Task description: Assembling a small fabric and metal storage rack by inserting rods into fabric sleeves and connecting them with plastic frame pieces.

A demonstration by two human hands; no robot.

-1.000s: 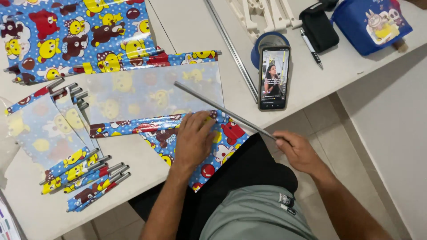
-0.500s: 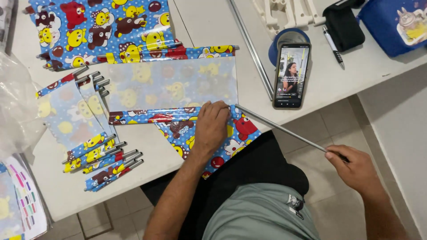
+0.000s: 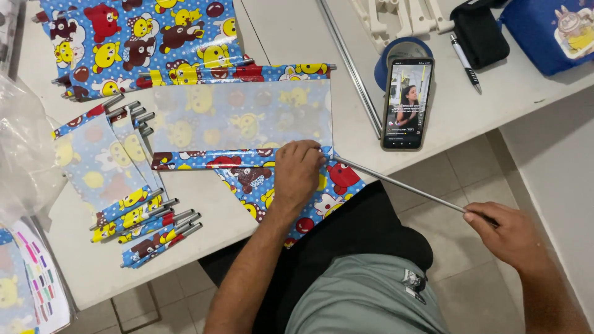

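My left hand presses down on the rolled lower edge of a cartoon-print plastic sheet lying on the white table. My right hand grips the outer end of a thin metal rod, out past the table edge and over the floor. The rod's other end runs into the rolled hem right beside my left fingers. More of the same blue printed sheet hangs over the table edge toward my lap.
Several finished rolled pieces with metal rods lie at left. A stack of printed sheets sits at the back. A smartphone plays a video, near a pen, a long rod, a blue bag and a clear plastic bag.
My right hand has drawn away to the right, pulling the metal rod further out of the rolled hem. My left hand stays pressed on the sheet.
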